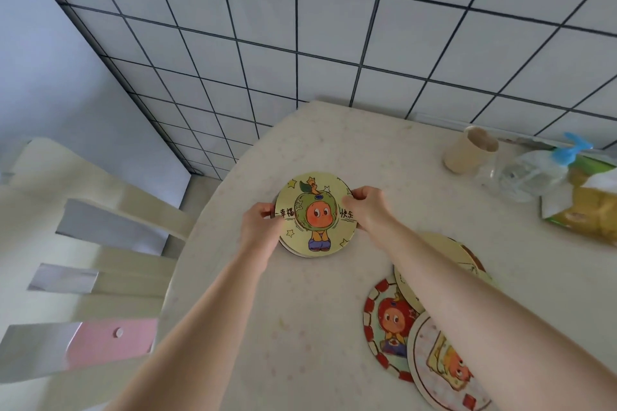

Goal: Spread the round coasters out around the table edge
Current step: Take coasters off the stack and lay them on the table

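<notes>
A small stack of round coasters [315,215], its top one yellow-green with a cartoon figure, is held over the pale table [300,327] near its left edge. My left hand [262,227] grips the stack's left rim and my right hand [365,210] grips its right rim. More round coasters lie overlapped at the lower right: a red-bordered coaster [387,324], a pale pink coaster [444,374] and a cream coaster [434,260], partly hidden by my right forearm.
A paper cup [467,152] lies at the back right beside a clear plastic bag with a blue clip [534,170] and a yellow-green packet [587,210]. A chair [100,243] stands left of the table. A tiled wall [334,27] rises behind.
</notes>
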{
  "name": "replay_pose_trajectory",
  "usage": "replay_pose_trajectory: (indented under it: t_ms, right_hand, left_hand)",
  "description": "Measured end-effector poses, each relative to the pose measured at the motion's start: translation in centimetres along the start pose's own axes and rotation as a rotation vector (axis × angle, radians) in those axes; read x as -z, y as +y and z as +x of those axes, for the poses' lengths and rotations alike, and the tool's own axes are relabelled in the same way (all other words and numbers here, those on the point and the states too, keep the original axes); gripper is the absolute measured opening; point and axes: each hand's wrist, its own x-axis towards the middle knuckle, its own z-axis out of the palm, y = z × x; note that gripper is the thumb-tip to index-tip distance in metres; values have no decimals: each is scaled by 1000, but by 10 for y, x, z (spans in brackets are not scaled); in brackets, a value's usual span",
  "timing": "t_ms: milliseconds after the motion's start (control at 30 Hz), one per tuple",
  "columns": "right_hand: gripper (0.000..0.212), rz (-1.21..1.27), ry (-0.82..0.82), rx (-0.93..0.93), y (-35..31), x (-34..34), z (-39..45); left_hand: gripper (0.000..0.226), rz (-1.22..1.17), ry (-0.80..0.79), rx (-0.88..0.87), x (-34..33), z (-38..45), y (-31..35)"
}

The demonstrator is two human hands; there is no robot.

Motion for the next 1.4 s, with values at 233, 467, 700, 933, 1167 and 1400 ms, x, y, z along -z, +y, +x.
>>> replay_pose_trajectory:
  t_ms: [233,467,700,933,1167,1400]
  right_hand:
    - [7,-26,-4,-27,8,-8,14]
    - [12,-15,10,-8,11,-5,-1]
    - [17,-17,-75,0,45,-2,-64]
    - [21,-160,-182,4,106,-24,-129]
    - [30,-340,-195,84,132,-46,-149]
    - [33,-301,-172,115,148,-1,-152]
  left_hand:
    - [18,79,79,-21,-1,2,-8]
    - [10,33,81,-60,0,-14,-5]
    - [8,-32,-16,-11,35,-69,-43]
    - [10,-45,-6,117,74,-124,-114]
    - [14,-74,74,191,93,-145,-151]
    - [19,170,108,36,60,-168,-139]
